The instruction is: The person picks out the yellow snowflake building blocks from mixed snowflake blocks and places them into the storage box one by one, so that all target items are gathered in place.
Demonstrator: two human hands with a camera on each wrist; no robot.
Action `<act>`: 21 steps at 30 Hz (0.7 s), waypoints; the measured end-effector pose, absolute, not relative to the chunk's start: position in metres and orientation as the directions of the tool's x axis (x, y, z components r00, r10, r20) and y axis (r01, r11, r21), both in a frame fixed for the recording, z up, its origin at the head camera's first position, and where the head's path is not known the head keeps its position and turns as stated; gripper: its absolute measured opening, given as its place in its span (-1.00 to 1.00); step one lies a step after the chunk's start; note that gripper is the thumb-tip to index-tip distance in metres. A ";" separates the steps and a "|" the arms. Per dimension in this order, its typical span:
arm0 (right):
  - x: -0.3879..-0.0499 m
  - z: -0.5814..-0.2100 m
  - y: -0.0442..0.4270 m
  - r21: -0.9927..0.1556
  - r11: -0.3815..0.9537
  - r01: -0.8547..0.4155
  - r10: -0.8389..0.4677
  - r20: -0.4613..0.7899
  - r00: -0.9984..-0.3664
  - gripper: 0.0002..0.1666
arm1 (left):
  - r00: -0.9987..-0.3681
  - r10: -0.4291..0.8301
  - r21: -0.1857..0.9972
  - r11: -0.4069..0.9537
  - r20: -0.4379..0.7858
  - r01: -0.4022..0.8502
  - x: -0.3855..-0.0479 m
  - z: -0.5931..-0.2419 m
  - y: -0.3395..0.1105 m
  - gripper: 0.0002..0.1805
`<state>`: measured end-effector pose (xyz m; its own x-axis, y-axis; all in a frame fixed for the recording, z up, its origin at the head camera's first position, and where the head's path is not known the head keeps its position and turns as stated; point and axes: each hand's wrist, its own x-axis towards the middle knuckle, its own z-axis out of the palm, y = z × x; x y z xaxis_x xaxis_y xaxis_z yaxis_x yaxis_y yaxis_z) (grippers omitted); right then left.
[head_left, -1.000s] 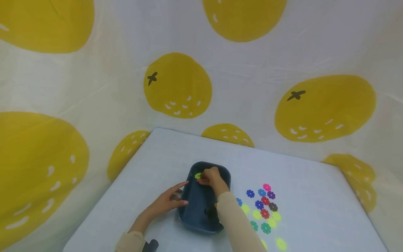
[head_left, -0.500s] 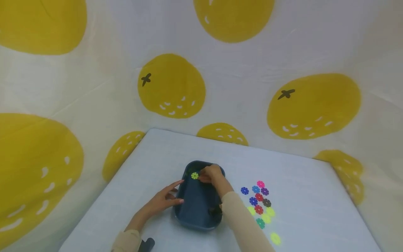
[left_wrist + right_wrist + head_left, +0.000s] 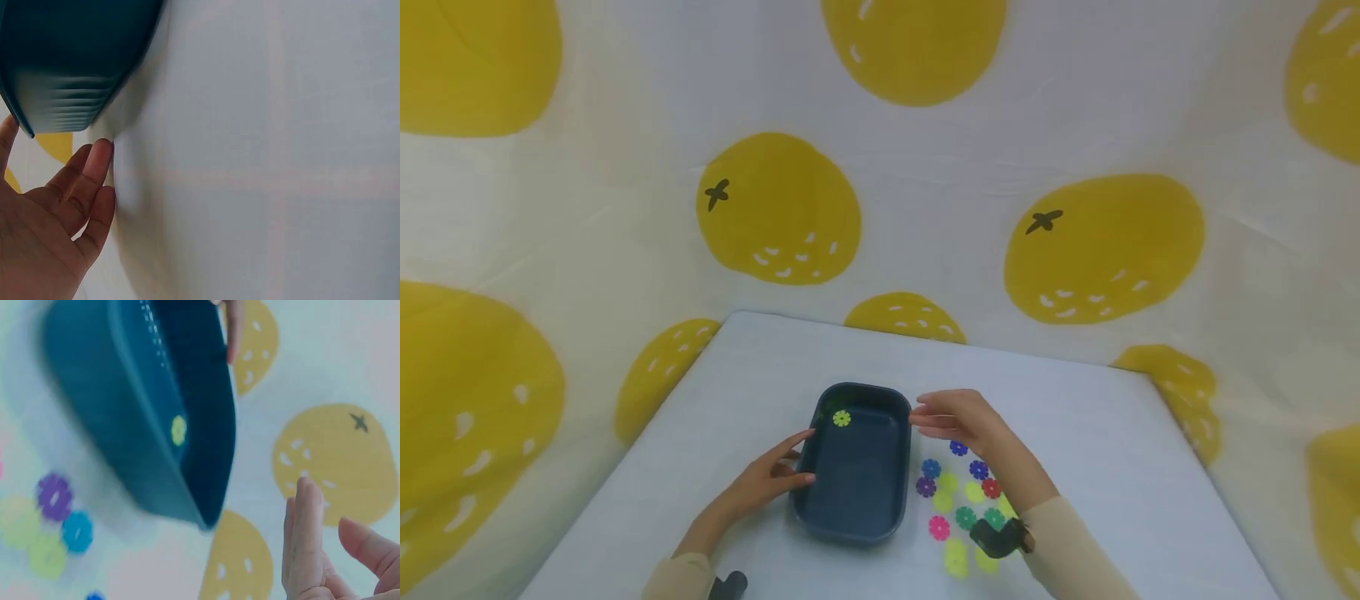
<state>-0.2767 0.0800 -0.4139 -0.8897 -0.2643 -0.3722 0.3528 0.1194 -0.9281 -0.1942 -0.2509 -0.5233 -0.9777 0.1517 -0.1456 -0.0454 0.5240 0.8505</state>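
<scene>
A dark blue tray with raised walls stands on the white-covered table. Inside it, near the far left corner, sits a yellow-green flower-shaped disc. My left hand is at the tray's left side, fingers spread and relaxed, with fingertips at the rim; the left wrist view shows some fingers below the rim, apart from the wall. Just beyond the tray's right rim hovers my right hand, its fingers extended. The right wrist view shows the thumb apart from the fingers and nothing held.
Several loose flower discs lie right of the tray, among them a pink disc, a purple disc and a red disc. My right forearm and its dark wrist camera cover part of them. A lemon-patterned cloth hangs behind the table.
My right hand has come up out of the tray and moved right, past its rim. The yellow-green disc stays inside. My left hand keeps its place at the tray while the head view turns right.
</scene>
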 end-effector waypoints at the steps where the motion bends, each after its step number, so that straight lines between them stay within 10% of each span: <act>1: -0.272 -0.413 0.090 -0.930 0.115 0.348 -0.263 -0.366 -0.893 -0.49 | -0.978 0.147 0.850 0.524 -0.151 -0.052 -0.194 -0.523 -0.250 -0.19; 21: -0.240 -0.486 0.185 -0.856 0.516 0.027 -0.400 -0.269 -0.876 -0.16 | -0.975 0.120 0.819 0.567 -0.186 -0.087 -0.195 -0.527 -0.248 -0.15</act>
<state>-0.2399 0.1853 -0.4865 -0.8763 -0.3998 -0.2689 0.0272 0.5162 -0.8561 -0.1946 -0.2480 -0.5271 -0.9752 0.1198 -0.1860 -0.0867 0.5667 0.8193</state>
